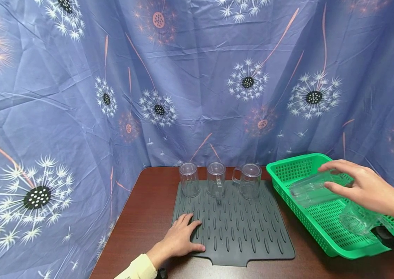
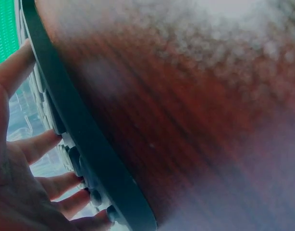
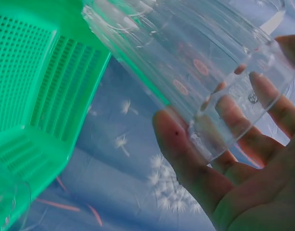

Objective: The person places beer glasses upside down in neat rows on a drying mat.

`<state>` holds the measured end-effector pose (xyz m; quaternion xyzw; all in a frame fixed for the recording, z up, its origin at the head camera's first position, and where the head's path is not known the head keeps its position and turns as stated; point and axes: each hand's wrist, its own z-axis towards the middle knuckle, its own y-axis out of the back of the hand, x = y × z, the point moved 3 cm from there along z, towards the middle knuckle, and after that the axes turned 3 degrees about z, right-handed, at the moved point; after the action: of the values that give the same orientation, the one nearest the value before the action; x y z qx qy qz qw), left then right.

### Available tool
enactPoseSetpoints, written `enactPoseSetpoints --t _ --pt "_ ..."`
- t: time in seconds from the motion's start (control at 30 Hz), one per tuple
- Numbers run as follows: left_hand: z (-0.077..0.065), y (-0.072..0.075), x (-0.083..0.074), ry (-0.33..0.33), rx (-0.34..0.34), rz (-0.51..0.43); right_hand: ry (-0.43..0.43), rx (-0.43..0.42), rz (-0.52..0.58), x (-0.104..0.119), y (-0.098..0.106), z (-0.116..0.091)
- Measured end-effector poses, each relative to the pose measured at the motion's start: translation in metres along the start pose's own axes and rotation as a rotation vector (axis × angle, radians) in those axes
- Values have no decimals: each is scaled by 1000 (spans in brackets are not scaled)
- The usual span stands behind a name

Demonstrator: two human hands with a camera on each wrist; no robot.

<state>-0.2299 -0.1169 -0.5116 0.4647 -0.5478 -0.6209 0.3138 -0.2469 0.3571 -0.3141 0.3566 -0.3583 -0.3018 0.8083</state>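
Note:
My right hand [image 1: 368, 186] grips a clear glass mug [image 3: 186, 72] near one end, thumb and fingers spread round its wall. The mug is tilted over the green basket [image 1: 305, 217]. Below that hand, a second clear glass [image 1: 357, 219] lies in the basket. My left hand [image 1: 181, 236] rests on the left edge of the grey ribbed mat [image 1: 242, 232], fingers spread; its fingertips touch the ribs in the left wrist view. Along the mat's far side stand three clear glasses, bases up: a left one [image 1: 190, 182], a middle mug [image 1: 215, 182] and a right mug [image 1: 251, 184] with its handle leftward.
The brown wooden table [image 1: 144, 201] carries the mat and the basket, which stands close to the mat's right side. A blue curtain [image 1: 197, 97] with dandelion prints hangs behind and to the left, right at the table's far edge.

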Motion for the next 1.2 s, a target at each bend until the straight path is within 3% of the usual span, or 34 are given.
enactPoseSetpoints --t 0.7,1.2 --pt "-1 3 0 -1 41 -4 -79 18 327 24 -56 3" --pt "-2 4 -3 1 39 -1 -152 -31 454 35 -93 -9"
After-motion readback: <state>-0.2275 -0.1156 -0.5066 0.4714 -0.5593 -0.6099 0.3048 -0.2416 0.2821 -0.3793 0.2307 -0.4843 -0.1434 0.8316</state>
